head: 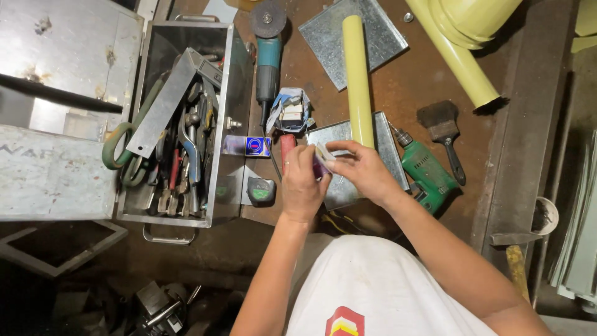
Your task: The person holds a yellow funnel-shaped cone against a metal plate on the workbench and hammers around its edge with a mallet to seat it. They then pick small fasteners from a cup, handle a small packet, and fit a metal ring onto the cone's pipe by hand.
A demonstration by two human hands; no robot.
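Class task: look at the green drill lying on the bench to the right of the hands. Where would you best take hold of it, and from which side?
Probably grip the green drill by its thick body, coming from above right: it lies flat with its chuck pointing up-left, and that side is open.

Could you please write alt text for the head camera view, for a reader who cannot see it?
Seen from above, a person's left hand and right hand together hold a small box over a rusty workbench. Around them lie an open metal toolbox, angle grinder, green drill and yellow tube.

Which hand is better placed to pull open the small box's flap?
Probably the right hand: its fingertips pinch the pale flap at the top of the small box, while the left hand wraps the box's body and steadies it.
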